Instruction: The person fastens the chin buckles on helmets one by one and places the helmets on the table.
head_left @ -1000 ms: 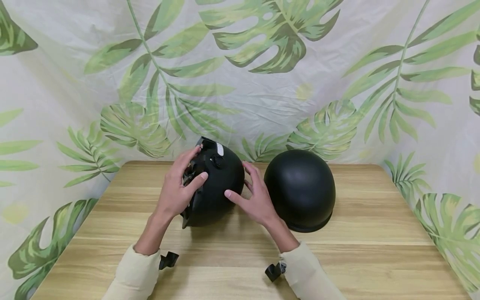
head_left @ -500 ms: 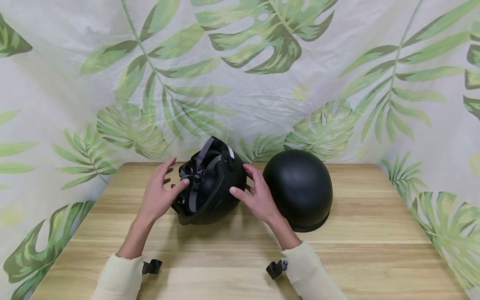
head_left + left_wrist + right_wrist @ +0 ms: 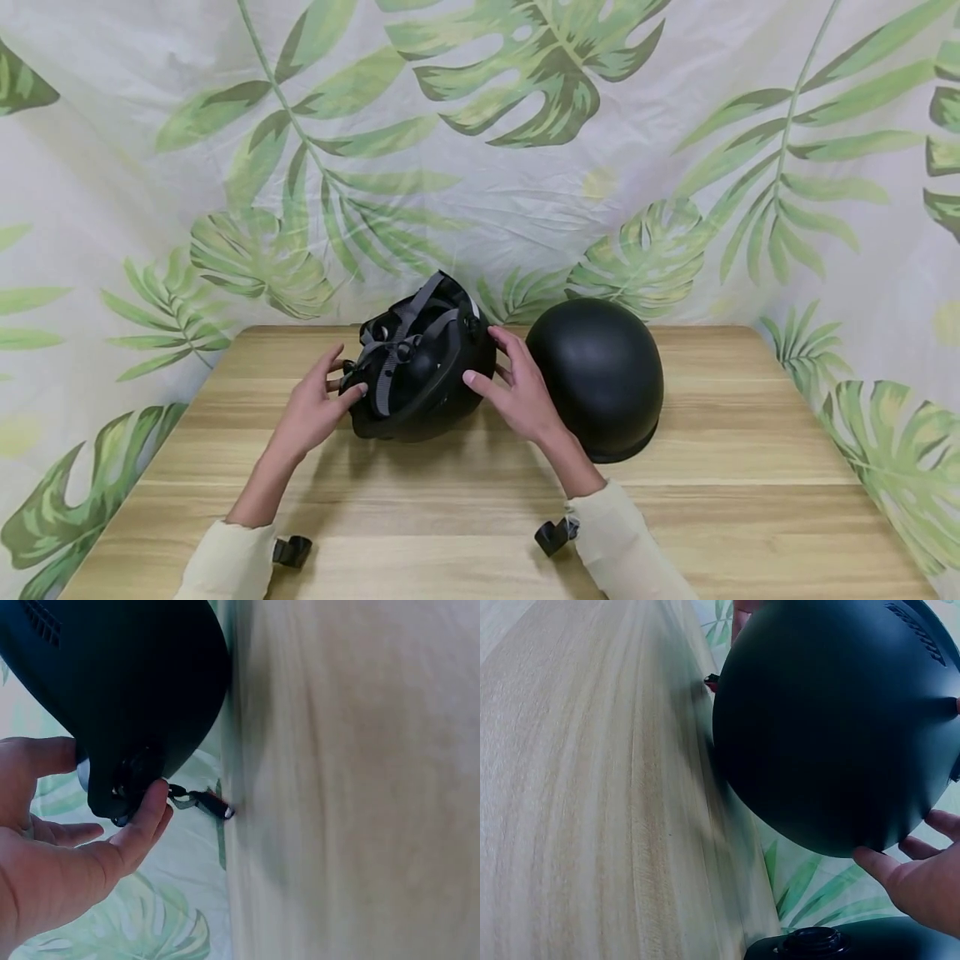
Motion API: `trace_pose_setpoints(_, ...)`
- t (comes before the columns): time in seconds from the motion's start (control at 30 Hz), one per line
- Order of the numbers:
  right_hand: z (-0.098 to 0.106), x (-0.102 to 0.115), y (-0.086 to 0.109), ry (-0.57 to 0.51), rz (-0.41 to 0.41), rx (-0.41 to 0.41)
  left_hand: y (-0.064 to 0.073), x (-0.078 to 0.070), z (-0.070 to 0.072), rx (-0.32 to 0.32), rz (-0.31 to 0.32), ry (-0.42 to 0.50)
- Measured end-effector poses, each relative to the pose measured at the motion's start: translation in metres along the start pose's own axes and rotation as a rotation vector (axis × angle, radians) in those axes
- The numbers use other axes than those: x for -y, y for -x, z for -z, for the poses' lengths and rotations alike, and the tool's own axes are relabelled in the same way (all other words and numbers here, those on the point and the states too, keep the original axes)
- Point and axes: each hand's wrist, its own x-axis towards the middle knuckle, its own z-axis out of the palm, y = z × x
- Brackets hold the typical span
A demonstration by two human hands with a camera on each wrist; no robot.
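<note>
A black helmet (image 3: 438, 396) is tilted on its side in the head view, its hollow facing left and up. Grey straps (image 3: 386, 379) and round dark pads show inside. My left hand (image 3: 311, 412) grips its left rim, thumb on one side and fingers on the other; the left wrist view shows this pinch close up, beside a dangling buckle (image 3: 214, 804). Against the shell's right side, my right hand (image 3: 525, 396) holds with thumb and fingers spread around the curve. Whether the shell rests on the table cannot be told.
Just right of my right hand, a second, smooth black helmet (image 3: 596, 379) stands dome-up on the wooden table (image 3: 750, 467). A leaf-patterned cloth (image 3: 517, 217) hangs behind the table's back edge. Dark wrist cameras (image 3: 292, 550) sit by both sleeves.
The helmet has turned so its strapped inside shows. My left hand has let go of the shell, moved left and down, and now grips the rim. The right hand has hardly shifted.
</note>
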Motion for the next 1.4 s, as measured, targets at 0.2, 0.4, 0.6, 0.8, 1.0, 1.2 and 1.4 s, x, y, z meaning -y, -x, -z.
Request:
trace_pose_setpoints(0.2,-0.001,-0.002,0.000,-0.016,-0.030,0.042,0.000,-0.002,0.009,-0.036,-0.001,-0.013)
trace_pose_setpoints(0.4,-0.003,-0.001,0.000,-0.014,-0.024,0.041,0.002,-0.008,0.019,-0.059,0.012,-0.011)
trace_pose_setpoints(0.6,-0.004,-0.001,0.001,-0.018,-0.046,0.010,0.004,-0.010,0.022,-0.067,0.012,-0.012)
trace_pose_setpoints(0.8,-0.006,-0.005,0.001,-0.024,-0.071,0.000,0.004,-0.012,0.024,-0.084,0.006,-0.005)
trace_pose_setpoints(1.0,-0.008,-0.014,0.007,-0.036,-0.098,0.010,0.004,-0.015,0.027,-0.132,-0.034,0.000)
trace_pose_setpoints(1.2,-0.009,-0.018,0.012,-0.032,-0.112,0.018,0.004,-0.019,0.028,-0.164,-0.082,-0.009)
trace_pose_setpoints(1.4,-0.008,-0.018,0.016,-0.045,-0.139,0.019,0.004,-0.021,0.025,-0.192,-0.121,0.031)
